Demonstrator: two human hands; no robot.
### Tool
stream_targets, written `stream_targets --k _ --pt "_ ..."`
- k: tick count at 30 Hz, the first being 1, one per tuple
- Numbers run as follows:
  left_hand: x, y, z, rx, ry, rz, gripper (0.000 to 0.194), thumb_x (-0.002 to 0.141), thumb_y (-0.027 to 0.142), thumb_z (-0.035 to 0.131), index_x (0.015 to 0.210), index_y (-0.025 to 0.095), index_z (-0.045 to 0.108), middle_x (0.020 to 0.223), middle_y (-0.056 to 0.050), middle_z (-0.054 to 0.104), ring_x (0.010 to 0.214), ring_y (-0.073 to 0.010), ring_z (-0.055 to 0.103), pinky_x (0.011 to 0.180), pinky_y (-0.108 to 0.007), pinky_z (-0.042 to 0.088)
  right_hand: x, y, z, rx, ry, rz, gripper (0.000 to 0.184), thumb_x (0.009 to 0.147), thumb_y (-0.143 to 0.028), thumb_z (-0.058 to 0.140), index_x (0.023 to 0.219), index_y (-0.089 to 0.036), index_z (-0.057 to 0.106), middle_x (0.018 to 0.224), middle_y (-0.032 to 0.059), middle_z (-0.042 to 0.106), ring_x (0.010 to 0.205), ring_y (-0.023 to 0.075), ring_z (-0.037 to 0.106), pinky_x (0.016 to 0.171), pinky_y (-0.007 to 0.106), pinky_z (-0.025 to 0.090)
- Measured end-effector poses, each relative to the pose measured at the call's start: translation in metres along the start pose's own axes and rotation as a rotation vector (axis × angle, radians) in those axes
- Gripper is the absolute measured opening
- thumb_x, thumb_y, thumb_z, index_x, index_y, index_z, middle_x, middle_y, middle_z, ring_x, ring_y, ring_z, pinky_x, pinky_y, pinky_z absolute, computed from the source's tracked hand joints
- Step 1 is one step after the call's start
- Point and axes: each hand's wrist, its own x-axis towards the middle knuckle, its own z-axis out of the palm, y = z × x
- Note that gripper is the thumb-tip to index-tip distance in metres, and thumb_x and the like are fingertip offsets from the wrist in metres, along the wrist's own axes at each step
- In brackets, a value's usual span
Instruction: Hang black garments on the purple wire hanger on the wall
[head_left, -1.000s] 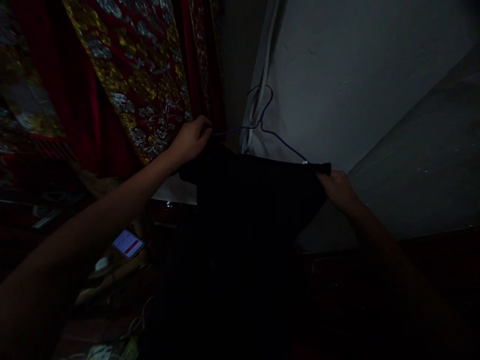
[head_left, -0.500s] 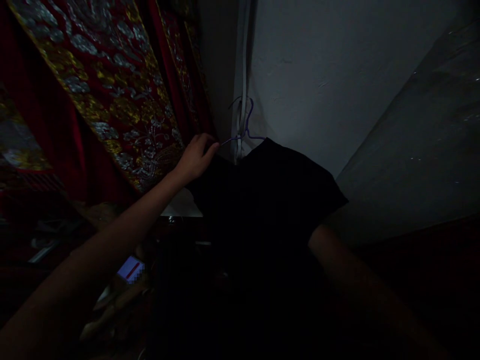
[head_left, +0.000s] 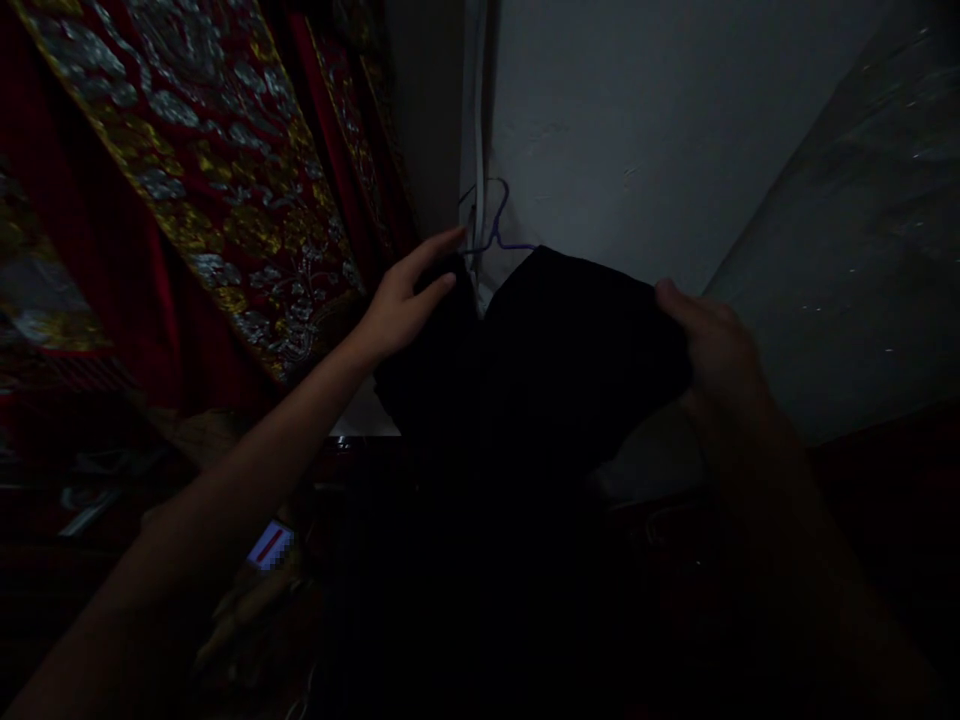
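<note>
A black short-sleeved shirt [head_left: 570, 340] hangs on a thin purple wire hanger [head_left: 498, 235], whose hook is up by a pale vertical pipe or cord. My left hand [head_left: 401, 305] lies at the shirt's left shoulder, close to the hanger's arm. Its thumb and forefinger are stretched out and apart, with the shoulder cloth beneath and between them. Over on the other side, my right hand [head_left: 716, 345] grips the end of the right sleeve, thumb on top and the other fingers partly hidden. The lower shirt is lost in darkness.
Red cloth with gold and silver embroidery [head_left: 247, 200] hangs at the left. Behind the shirt is a pale wall [head_left: 600, 130], with a shiny clear sheet [head_left: 847, 260] at right. A lit phone-like screen [head_left: 270, 545] shows at lower left among dim clutter.
My right hand has risen from beneath the right sleeve to its outer end and grips it. My left hand has shifted slightly up toward the hanger, its thumb and forefinger spreading.
</note>
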Motion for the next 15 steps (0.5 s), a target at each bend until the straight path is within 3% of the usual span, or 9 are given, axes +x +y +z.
stream_targets --k 2,4,6,7,8,10,12,13,15 --pt "0.003 0.020 0.003 -0.040 0.058 0.026 0.046 0.092 0.043 0.060 0.135 0.025 0.056 0.148 -0.006 0.054 0.141 -0.0269 0.045 0.119 -0.044 0.033 -0.015 0.000 0.007 0.072 0.106 0.056 0.028 0.079 -0.044 0.073 0.069 -0.019 0.066 0.062 0.0028 0.061 0.067 0.0204 0.066 0.065 0.036 0.056" --pt "-0.001 0.038 0.006 -0.087 0.079 -0.040 0.046 0.094 0.049 0.057 0.133 0.024 0.056 0.142 -0.008 0.058 0.136 -0.0274 0.051 0.116 -0.045 0.038 -0.039 0.001 0.009 0.042 0.203 0.043 0.029 0.081 -0.046 0.071 0.070 -0.021 0.065 0.064 0.0017 0.060 0.068 0.0198 0.064 0.065 0.034 0.055" --pt "-0.009 0.053 0.008 -0.158 0.041 -0.201 0.047 0.098 0.054 0.048 0.131 0.021 0.056 0.132 -0.011 0.064 0.124 -0.0265 0.060 0.107 -0.045 0.047 -0.069 -0.001 0.009 -0.101 0.111 -0.069 0.032 0.084 -0.052 0.067 0.072 -0.023 0.065 0.066 0.0014 0.061 0.068 0.0200 0.062 0.062 0.033 0.053" --pt "-0.015 0.060 0.009 -0.206 0.004 -0.311 0.047 0.100 0.054 0.042 0.130 0.020 0.056 0.127 -0.013 0.066 0.117 -0.0255 0.064 0.101 -0.044 0.051 -0.084 -0.004 0.010 -0.196 -0.061 -0.121 0.033 0.085 -0.056 0.066 0.076 -0.024 0.067 0.069 0.0017 0.062 0.069 0.0207 0.062 0.062 0.033 0.052" --pt "-0.021 0.066 0.009 -0.266 -0.044 -0.433 0.048 0.101 0.054 0.036 0.128 0.020 0.056 0.122 -0.013 0.068 0.110 -0.0243 0.067 0.095 -0.043 0.054 -0.099 -0.008 0.012 -0.293 -0.329 -0.149 0.033 0.085 -0.057 0.065 0.082 -0.025 0.070 0.073 0.0021 0.065 0.072 0.0216 0.063 0.063 0.033 0.052" --pt "-0.037 0.077 0.007 -0.402 -0.186 -0.679 0.045 0.101 0.051 0.034 0.122 0.019 0.058 0.109 -0.012 0.071 0.090 -0.0211 0.070 0.079 -0.038 0.057 -0.123 -0.015 0.017 -0.437 -0.978 -0.118 0.034 0.087 -0.056 0.065 0.100 -0.026 0.074 0.084 0.0033 0.072 0.081 0.0224 0.067 0.071 0.033 0.054" --pt "-0.056 0.085 0.001 -0.493 -0.456 -0.880 0.037 0.096 0.049 0.046 0.114 0.018 0.059 0.090 -0.008 0.070 0.068 -0.0173 0.065 0.063 -0.032 0.054 -0.135 -0.019 0.023 -0.485 -1.429 0.007 0.039 0.091 -0.054 0.063 0.114 -0.024 0.073 0.097 0.0050 0.075 0.090 0.0215 0.070 0.081 0.031 0.053" --pt "-0.066 0.088 -0.002 -0.491 -0.607 -0.938 0.035 0.093 0.048 0.052 0.109 0.018 0.059 0.081 -0.005 0.068 0.059 -0.0152 0.060 0.056 -0.029 0.050 -0.137 -0.018 0.025 -0.489 -1.522 0.078 0.040 0.093 -0.052 0.060 0.119 -0.023 0.072 0.102 0.0058 0.075 0.093 0.0209 0.071 0.083 0.030 0.053" --pt "-0.081 0.093 -0.010 -0.385 -0.841 -0.957 0.031 0.089 0.048 0.058 0.100 0.018 0.060 0.066 0.001 0.059 0.050 -0.0120 0.050 0.048 -0.025 0.042 -0.135 -0.010 0.026 -0.506 -1.523 0.195 0.042 0.094 -0.051 0.059 0.123 -0.022 0.071 0.105 0.0073 0.076 0.093 0.0202 0.072 0.081 0.028 0.053"
